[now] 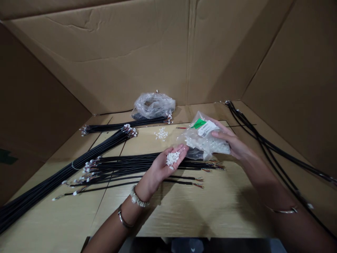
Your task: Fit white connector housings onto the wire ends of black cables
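My left hand is turned palm up and slightly cupped, carrying a small heap of white plastic connector housings. My right hand grips a clear plastic bag by its right side. The bag has a white printed label and a green patch, and more white pieces lie inside it. Its lower left side tilts toward the fingertips of my left hand. Beneath both hands runs a row of black cables with white connectors at the left and bare coloured wires at the right.
Loose white pieces lie on the table beyond my left hand. A tied cable bundle slants across the left, and another bundle lies farther back beside a crumpled clear bag. Thick black cables run along the right. Cardboard walls surround the table.
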A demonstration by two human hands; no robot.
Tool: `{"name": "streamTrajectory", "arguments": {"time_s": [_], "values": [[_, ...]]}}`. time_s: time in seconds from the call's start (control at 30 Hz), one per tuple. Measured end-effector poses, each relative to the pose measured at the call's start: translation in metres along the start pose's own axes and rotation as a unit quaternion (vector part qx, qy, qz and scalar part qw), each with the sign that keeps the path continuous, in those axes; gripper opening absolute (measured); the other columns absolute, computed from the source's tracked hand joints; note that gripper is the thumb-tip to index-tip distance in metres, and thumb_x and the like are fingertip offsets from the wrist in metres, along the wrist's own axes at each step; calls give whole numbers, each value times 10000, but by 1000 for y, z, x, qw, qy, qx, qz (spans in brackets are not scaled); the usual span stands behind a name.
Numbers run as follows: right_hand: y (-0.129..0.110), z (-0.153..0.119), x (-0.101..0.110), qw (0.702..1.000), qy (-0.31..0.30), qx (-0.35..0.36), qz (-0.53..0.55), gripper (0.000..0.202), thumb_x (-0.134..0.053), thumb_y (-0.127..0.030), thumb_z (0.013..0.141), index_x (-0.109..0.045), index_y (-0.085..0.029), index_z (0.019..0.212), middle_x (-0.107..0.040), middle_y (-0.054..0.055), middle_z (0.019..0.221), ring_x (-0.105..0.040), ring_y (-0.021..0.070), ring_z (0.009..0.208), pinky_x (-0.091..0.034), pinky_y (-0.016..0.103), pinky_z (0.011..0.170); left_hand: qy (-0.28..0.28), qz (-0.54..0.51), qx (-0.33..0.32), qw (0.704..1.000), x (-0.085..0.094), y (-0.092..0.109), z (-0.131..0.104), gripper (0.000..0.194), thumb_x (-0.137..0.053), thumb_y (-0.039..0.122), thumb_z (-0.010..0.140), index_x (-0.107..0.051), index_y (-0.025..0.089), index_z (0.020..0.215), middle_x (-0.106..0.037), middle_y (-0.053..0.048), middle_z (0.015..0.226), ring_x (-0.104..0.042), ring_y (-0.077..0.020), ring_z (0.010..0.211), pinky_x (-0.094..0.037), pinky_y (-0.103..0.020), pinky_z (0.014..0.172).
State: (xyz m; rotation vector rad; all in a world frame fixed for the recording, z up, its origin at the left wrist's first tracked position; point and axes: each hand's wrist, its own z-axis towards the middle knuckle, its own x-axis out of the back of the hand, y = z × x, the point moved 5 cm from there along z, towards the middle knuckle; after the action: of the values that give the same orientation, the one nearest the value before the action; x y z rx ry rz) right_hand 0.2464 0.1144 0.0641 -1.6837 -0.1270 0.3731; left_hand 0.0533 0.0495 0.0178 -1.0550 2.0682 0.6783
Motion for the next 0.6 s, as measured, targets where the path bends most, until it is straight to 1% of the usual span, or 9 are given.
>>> {"name": "streamTrajectory", "arguments": {"time_s": [0.1, 0.27, 0.37, 0.43, 0.5, 0.57, 0.6], "values": [[0, -1, 0, 1000, 4, -5, 9, 696, -756, -357, 698, -522, -384, 1353, -724, 2, 1148, -696, 283, 1001, -606, 370, 738, -5, 6, 1, 1000, 1, 0, 1, 469, -284, 182, 1009, -429, 45, 1433, -753, -166, 1016, -760, -211, 865, -613, -295, 787], [1, 1, 1, 1000, 1, -1, 27, 748, -761, -321, 697, -494, -354, 1395, -722, 6, 1152, -694, 259, 1001, -596, 308, 707, -30, -10, 12, 999, 5, 2, 4, 478, -283, 193, 1008, -436, -1, 1418, -746, -201, 1020, -755, -243, 888, -612, -329, 798], [3, 3, 4, 999, 14, -3, 48, 727, -762, -321, 693, -512, -356, 1375, -725, 5, 1144, -699, 256, 979, -602, 315, 684, -47, -16, 24, 998, 3, 1, 4, 479, -275, 203, 1006, -452, -2, 1400, -743, -205, 1023, -752, -244, 905, -610, -341, 819], [5, 4, 4, 998, 16, -12, 65, 677, -770, -317, 688, -554, -359, 1328, -722, 8, 1150, -700, 262, 966, -606, 328, 660, -36, -12, 16, 999, 2, 1, 3, 465, -266, 203, 1005, -495, -8, 1351, -745, -203, 981, -755, -243, 871, -620, -337, 788], [6, 5, 3, 996, 16, -22, 87, 614, -777, -317, 677, -600, -342, 1264, -722, 21, 1147, -697, 274, 965, -606, 334, 628, -10, -19, -5, 1000, 3, 2, 2, 425, -280, 191, 1000, -552, 3, 1267, -743, -189, 942, -757, -238, 823, -631, -332, 744], [6, 5, 2, 993, 12, -31, 110, 560, -778, -334, 661, -628, -311, 1201, -723, 44, 1138, -690, 293, 977, -605, 342, 600, 20, -46, -26, 998, 5, 4, 0, 349, -315, 170, 988, -605, 38, 1130, -735, -156, 875, -748, -215, 746, -635, -311, 688], [7, 6, 2, 992, 10, -35, 121, 537, -776, -349, 652, -635, -295, 1166, -724, 55, 1130, -686, 302, 979, -606, 348, 589, 31, -66, -30, 997, 6, 5, 0, 308, -332, 158, 981, -618, 62, 1043, -720, -129, 813, -733, -192, 685, -629, -280, 632]]}}
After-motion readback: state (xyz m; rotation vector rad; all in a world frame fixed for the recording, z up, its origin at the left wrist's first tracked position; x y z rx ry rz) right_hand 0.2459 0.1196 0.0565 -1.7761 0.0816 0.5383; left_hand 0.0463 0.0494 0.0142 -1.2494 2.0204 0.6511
